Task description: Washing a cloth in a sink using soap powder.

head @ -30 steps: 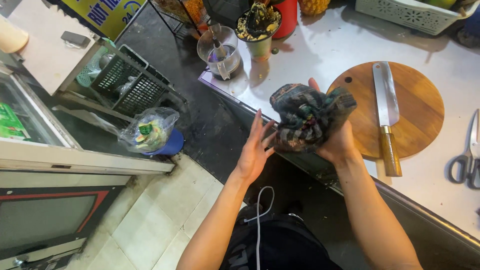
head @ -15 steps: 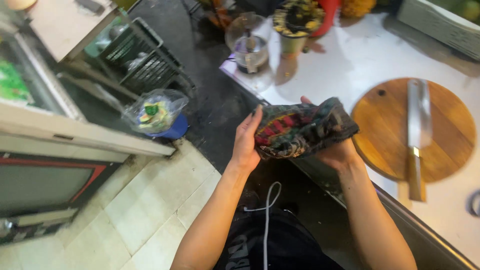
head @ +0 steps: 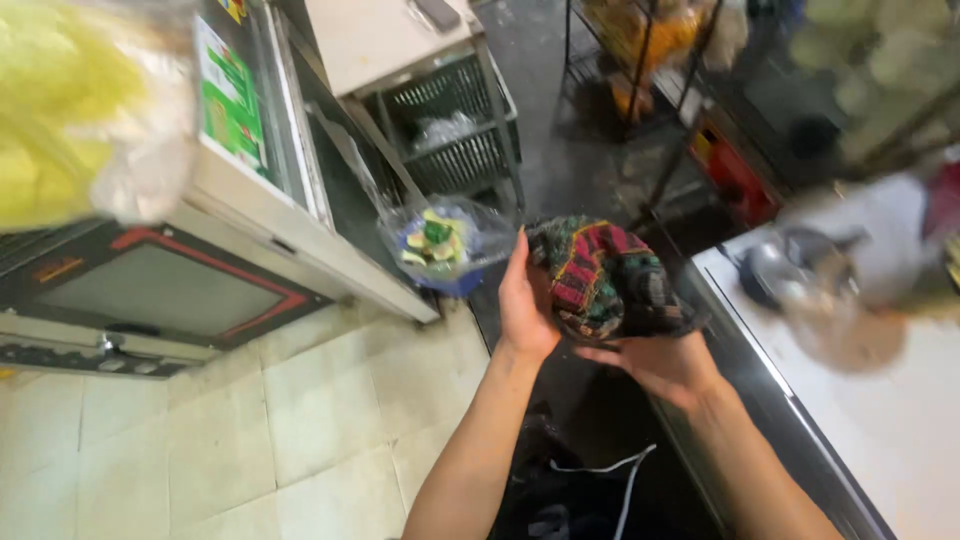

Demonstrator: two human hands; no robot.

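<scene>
Head view looks down on both hands working a bunched, dark striped cloth of red, green and black weave (head: 605, 278), held in the air just off the edge of the white counter (head: 900, 440) and above the dark floor. Left hand (head: 524, 300) presses flat against the cloth's left side, fingers upright, more a cupping grip than a pinch. Right hand (head: 665, 365) lies palm-up beneath it, fingers spread wide, carrying the bundle from below. So the cloth sits sandwiched between the two palms, and I'd judge this as the rubbing or wadding step, hands being wiped or the rag gathered up. A next move would call for a firmer close of the fingers, since the right palm only supports it.

Around it: a clear plastic bag with green and yellow scraps (head: 440, 240) hangs just beyond the left hand, close enough to brush. Behind stands a glass-topped chest freezer (head: 250, 190) and a grey wire basket rack (head: 455, 130). On the counter a blurred round metal vessel (head: 790, 270) sits near; what it is exactly I cannot tell. A white cord (head: 620, 480) dangles below the forearms.
</scene>
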